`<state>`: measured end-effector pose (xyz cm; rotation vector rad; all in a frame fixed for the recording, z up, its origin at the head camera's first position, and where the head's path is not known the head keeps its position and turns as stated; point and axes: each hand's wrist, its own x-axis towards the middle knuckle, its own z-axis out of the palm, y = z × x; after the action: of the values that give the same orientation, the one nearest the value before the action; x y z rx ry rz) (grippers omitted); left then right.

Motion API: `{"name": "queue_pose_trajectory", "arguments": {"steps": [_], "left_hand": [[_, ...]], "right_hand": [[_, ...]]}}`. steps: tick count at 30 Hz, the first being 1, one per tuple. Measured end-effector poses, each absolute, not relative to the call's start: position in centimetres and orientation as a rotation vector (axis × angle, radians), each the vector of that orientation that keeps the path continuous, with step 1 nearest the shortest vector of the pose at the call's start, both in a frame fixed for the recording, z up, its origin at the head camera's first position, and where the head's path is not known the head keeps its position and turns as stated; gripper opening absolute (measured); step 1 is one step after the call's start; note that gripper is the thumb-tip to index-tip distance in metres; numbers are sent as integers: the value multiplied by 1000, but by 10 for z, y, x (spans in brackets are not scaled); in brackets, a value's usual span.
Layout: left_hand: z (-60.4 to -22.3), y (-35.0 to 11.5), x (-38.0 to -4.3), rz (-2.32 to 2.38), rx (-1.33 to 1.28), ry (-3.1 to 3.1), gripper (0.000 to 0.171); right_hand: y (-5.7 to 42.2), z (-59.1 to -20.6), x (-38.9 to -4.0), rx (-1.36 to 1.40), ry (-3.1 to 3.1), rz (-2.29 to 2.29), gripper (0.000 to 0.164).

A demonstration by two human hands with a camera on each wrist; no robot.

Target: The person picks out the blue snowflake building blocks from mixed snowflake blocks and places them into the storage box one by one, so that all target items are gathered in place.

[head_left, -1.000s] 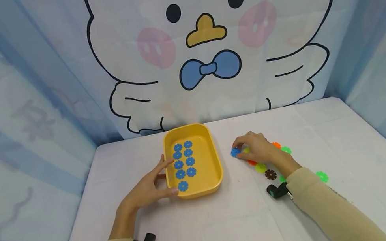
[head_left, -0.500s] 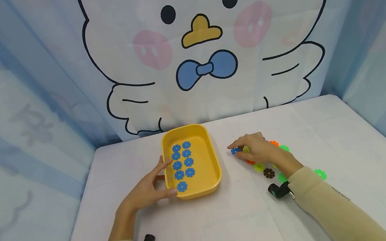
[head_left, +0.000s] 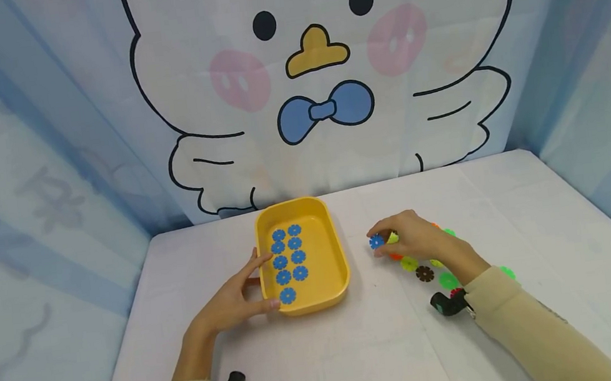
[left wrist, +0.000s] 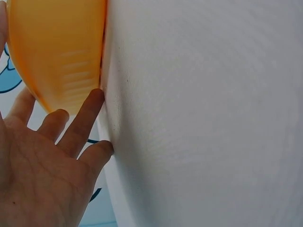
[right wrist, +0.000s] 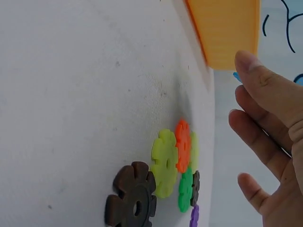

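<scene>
My left hand (head_left: 227, 300) steadies the left side of a yellow tray (head_left: 321, 258), thumb and index finger spread over its rim. In the left wrist view the other fingers stretch out along the outer wall, fairly straight. Several blue snowflake discs (head_left: 284, 277) lie in two columns in the tray's left half. To the right of the tray, my right hand (head_left: 409, 235) pinches another blue snowflake disc (head_left: 377, 242) between thumb and fingertips. Mostly hidden by the thumb in the right wrist view, only a sliver of that disc (right wrist: 237, 76) shows.
Loose snowflake discs lie beneath and beside my right hand: a brown disc (head_left: 425, 273), a yellow-green disc (head_left: 409, 263), a green disc (head_left: 448, 280), and orange, red and purple ones. A white cloth covers the table (head_left: 359, 360). A printed curtain (head_left: 330, 162) hangs behind.
My right hand has drawn its fingers together around the blue disc and lifted and tilted it slightly. More discs show under the wrist. The left hand and tray stay in place.
</scene>
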<state>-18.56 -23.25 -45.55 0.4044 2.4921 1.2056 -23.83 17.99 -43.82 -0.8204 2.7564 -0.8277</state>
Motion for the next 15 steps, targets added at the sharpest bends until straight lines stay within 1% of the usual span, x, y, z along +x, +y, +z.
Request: {"name": "queue_pose_trajectory", "arguments": {"steps": [4, 8, 15], "left_hand": [[-455, -232, -185, 1210, 408, 2493, 95], [-455, -232, -184, 1212, 408, 2495, 95], [-454, -232, -184, 1214, 398, 2490, 95]], "right_hand": [[183, -437, -236, -818, 2728, -923, 39], [184, -435, -235, -895, 2721, -1010, 39], [180, -427, -230, -962, 2778, -955, 34]]}}
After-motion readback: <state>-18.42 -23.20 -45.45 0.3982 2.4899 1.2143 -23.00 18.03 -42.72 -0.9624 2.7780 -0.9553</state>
